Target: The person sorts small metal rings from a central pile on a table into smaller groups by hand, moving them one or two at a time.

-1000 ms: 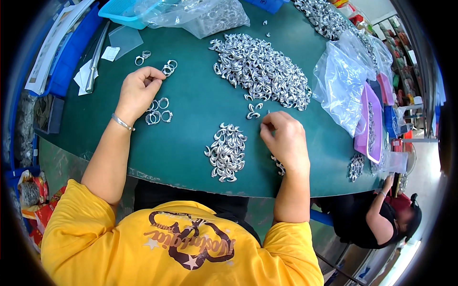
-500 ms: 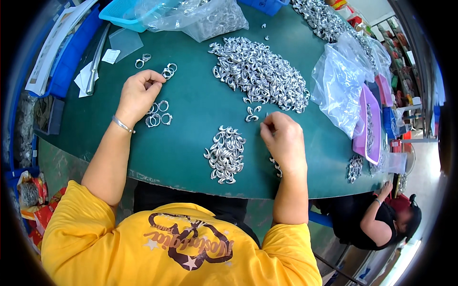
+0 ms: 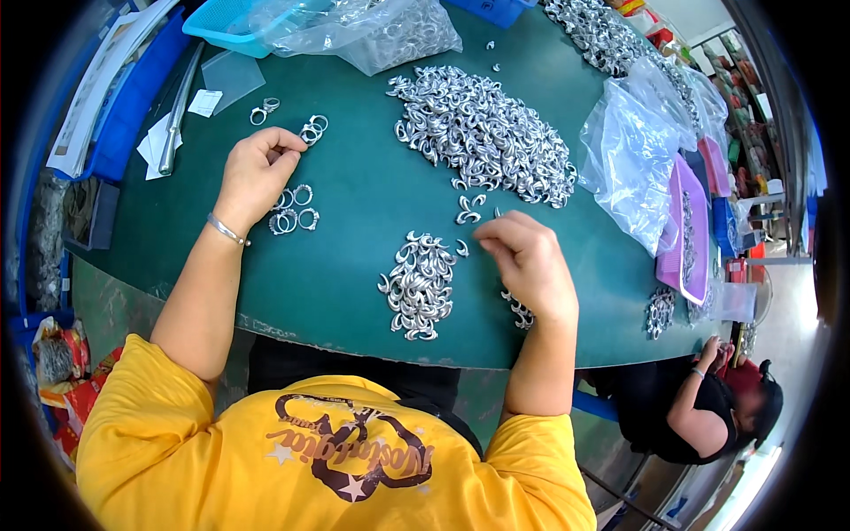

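Note:
My left hand [image 3: 258,170] rests on the green table with thumb and forefinger pinched at the edge of a silvery ring [image 3: 311,133], one of a few lying together. Several more rings [image 3: 284,222] lie just below that hand. My right hand [image 3: 529,264] hovers over the table, fingers apart and slightly blurred, with nothing visible in them. Just left of its fingertips lies a single curved silver metal piece [image 3: 462,248], beside a small pile of such pieces [image 3: 418,288]. A larger pile [image 3: 482,133] spreads farther off. My right wrist partly covers another few pieces [image 3: 520,311].
Clear plastic bags [image 3: 633,146] and a purple basket [image 3: 683,234] stand at the right; a turquoise basket [image 3: 232,26] is at the far left. A tapered metal rod [image 3: 177,119] lies near papers. A co-worker [image 3: 699,407] sits at the right edge.
My right hand has shifted slightly left and its fingers have parted. A curved metal piece now lies beside the small pile, where none was before. My left hand has stayed put.

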`<state>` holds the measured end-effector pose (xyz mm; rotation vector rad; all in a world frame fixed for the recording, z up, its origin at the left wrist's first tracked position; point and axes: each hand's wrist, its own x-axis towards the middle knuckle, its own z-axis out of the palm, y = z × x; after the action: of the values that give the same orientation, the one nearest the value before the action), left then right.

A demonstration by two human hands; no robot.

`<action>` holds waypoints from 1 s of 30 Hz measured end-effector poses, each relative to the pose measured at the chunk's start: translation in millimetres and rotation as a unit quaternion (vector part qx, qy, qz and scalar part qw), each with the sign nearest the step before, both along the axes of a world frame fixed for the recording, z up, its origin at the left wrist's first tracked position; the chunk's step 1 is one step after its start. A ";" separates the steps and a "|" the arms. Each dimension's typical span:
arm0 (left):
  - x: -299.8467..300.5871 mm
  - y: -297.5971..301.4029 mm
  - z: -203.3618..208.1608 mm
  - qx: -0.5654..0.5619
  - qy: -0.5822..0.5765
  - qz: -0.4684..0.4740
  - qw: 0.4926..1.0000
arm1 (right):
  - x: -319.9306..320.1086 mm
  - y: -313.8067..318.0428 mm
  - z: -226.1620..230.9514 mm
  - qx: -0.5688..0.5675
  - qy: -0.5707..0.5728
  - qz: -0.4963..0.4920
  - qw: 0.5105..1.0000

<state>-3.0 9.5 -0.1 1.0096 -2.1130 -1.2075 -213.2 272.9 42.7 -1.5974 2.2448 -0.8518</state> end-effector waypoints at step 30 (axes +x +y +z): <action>-0.3 0.0 0.1 -0.001 -0.002 0.002 1.000 | -9.9 8.0 0.0 0.014 -0.050 0.044 0.998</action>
<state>-3.3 9.4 0.1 1.0151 -2.1148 -1.2023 -223.1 280.9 42.7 -1.5929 2.0928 -0.8535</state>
